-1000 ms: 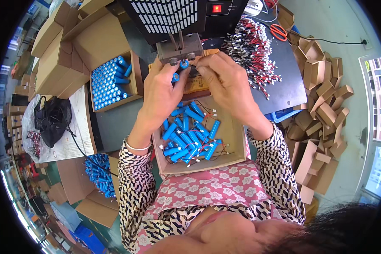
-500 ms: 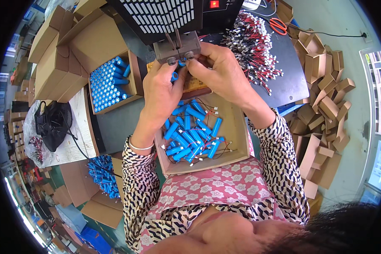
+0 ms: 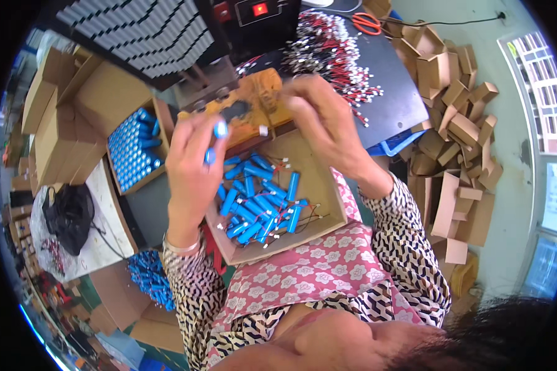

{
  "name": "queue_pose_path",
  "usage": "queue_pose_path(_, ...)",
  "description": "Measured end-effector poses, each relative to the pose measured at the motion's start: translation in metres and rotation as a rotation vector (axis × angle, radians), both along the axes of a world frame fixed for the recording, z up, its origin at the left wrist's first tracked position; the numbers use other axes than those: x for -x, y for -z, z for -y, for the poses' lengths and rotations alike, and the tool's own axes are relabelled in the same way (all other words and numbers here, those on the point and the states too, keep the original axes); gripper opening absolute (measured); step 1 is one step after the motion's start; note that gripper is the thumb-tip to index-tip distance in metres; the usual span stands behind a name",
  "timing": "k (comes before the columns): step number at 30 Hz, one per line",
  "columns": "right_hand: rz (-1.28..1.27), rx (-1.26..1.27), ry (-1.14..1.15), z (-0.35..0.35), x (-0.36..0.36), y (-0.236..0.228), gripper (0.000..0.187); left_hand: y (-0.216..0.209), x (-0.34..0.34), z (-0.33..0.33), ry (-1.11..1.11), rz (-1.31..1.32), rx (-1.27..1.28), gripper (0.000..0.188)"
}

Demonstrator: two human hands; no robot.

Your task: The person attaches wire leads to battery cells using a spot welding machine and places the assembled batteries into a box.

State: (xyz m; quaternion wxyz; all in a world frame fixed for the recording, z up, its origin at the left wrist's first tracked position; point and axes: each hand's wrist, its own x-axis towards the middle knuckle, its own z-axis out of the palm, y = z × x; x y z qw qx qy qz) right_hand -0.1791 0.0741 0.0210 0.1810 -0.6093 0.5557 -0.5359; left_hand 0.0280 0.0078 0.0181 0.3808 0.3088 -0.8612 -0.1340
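Left hand (image 3: 190,164) closed on two blue cells: the far cell (image 3: 220,129) at the fingertips, the near cell (image 3: 210,156) lower, by the palm side. Both show mainly an end; blur and fingers hide the rest, so the long axes can't be read surely. Far cell sits on the wearer's side of the machine head (image 3: 220,77), off the left end of the worn orange block (image 3: 263,89); left hand is plainly the nearer to both. Right hand (image 3: 329,123) hangs beyond the block's right end, fingers curled, blurred; cannot tell whether anything is pinched there. White connector (image 3: 263,130) at the block's near edge, between the hands. Tray (image 3: 320,179) below, blue cells with wires heaped in it; loose leads (image 3: 328,55) farther off, past the right hand. Against half a second ago: hands then met under the head, now well apart; block bared; view swung, machine farther left.
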Motion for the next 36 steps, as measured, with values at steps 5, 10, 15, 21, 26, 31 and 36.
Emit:
queue_pose_path(5,-0.282,-0.294,0.259,-0.055,0.082,0.027,0.009,-0.039,-0.018,-0.020,0.250,0.173,-0.596,0.027)
queue_pose_path(10,-0.879,-0.325,0.334,-0.075,0.083,0.059,0.016,-0.016,-0.010,0.004,0.091,-0.209,-0.482,0.013)
queue_pose_path(15,-1.122,-0.518,0.263,-0.065,0.087,0.055,0.024,0.001,0.009,0.014,0.057,-0.283,-0.636,0.018)
queue_pose_path(21,-1.143,-0.399,0.268,-0.066,0.083,0.039,0.026,0.017,0.013,0.012,-0.039,-0.216,-0.250,0.022)
queue_pose_path(26,-1.029,-0.411,0.381,-0.064,0.083,0.044,0.028,0.010,0.016,0.018,-0.049,-0.075,-0.312,0.019)
queue_pose_path(31,-1.062,-0.437,0.388,-0.062,0.080,0.014,0.019,0.022,0.011,0.019,0.019,-0.302,-0.321,0.025)
queue_pose_path(36,-0.376,-0.190,-0.004,-0.036,0.048,-0.017,0.008,0.006,0.019,0.014,-0.002,-0.135,-0.250,0.023)
